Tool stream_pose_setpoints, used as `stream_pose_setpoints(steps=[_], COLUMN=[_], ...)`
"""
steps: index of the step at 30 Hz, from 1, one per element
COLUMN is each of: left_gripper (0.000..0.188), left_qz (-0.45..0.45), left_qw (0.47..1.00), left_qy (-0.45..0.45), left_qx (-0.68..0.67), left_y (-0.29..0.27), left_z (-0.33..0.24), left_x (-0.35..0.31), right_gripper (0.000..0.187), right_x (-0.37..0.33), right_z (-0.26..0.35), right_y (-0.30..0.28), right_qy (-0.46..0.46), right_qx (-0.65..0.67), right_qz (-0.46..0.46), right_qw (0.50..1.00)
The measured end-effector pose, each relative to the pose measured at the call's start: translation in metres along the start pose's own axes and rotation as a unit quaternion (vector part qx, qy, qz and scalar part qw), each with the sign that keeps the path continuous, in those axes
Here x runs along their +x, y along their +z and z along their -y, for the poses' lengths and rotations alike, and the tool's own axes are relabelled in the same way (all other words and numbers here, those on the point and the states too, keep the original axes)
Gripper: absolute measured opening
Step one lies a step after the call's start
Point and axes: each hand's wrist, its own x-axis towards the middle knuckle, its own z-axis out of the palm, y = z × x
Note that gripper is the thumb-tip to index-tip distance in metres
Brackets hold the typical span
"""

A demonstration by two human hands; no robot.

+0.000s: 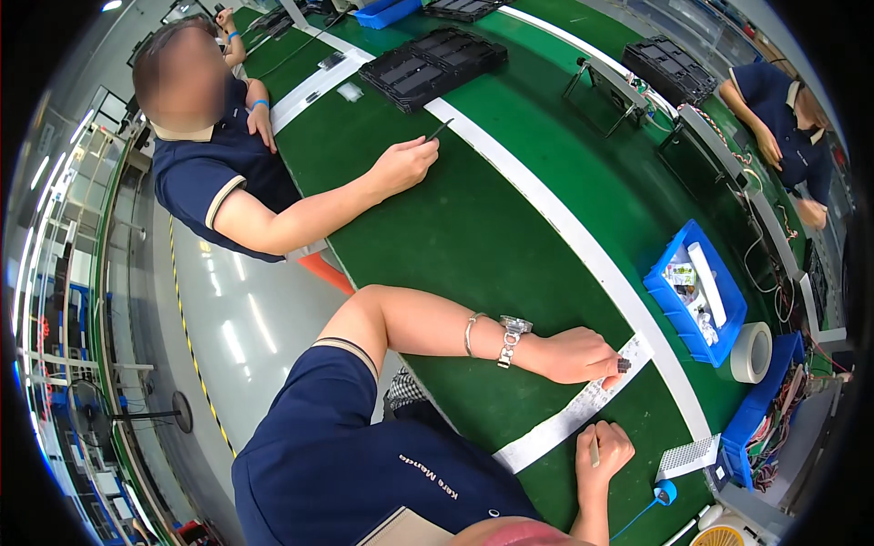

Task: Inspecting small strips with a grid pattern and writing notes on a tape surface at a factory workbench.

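Left fingers (612,366): pressing together, pinning a small dark part (624,365) onto the white strip (583,411).
Right fingers (603,446): curling shut around a slim pale tool (594,449), just beside the strip's near edge.
Left hand (583,355): resting on the green bench (473,246), wrist carrying a watch and bangle.
Right hand (601,453): hovering near the strip.
Risk, slip: part likely skidding off the strip if pressure eases.
Risk, snag: strip possibly creasing under the tool tip.
Blue bin (657,289): holding small packets and a white bar.
Second blue bin (739,428): holding tangled wires.
Tape roll (752,352): lying between the bins.
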Motion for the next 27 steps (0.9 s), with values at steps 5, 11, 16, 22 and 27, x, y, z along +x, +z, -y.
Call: stream_pose_setpoints(steps=[5, 11, 16, 22, 27], left_gripper=[0.061, 0.064, 0.064, 0.064, 0.065], left_qz=[0.007, 0.006, 0.004, 0.004, -0.002], left_qw=[1.0, 1.0, 1.0, 1.0, 1.0], left_qy=[-0.011, -0.002, -0.001, 0.0, 0.005], left_qx=[0.018, 0.024, 0.022, 0.021, 0.024], left_y=[-0.0014, -0.001, -0.0004, -0.0023, -0.0002], left_z=[-0.0008, 0.0006, 0.0006, -0.0021, -0.0006], left_x=[-0.0012, -0.0012, -0.0009, -0.0018, -0.0015], right_gripper=[0.031, 0.032, 0.031, 0.03, 0.033], right_x=[0.0009, -0.0008, 0.0002, 0.0003, 0.0002], right_z=[0.0019, 0.0019, 0.0057, 0.006, 0.0051], right_y=[-0.0018, -0.0013, -0.0021, -0.0013, -0.0009], right_qy=[-0.003, -0.018, -0.011, -0.01, -0.02], right_qx=[0.015, -0.009, 0.001, 0.007, -0.01], right_qz=[0.005, 0.001, 0.001, 0.0, -0.001], right_qw=[1.0, 1.0, 1.0, 1.0, 1.0])
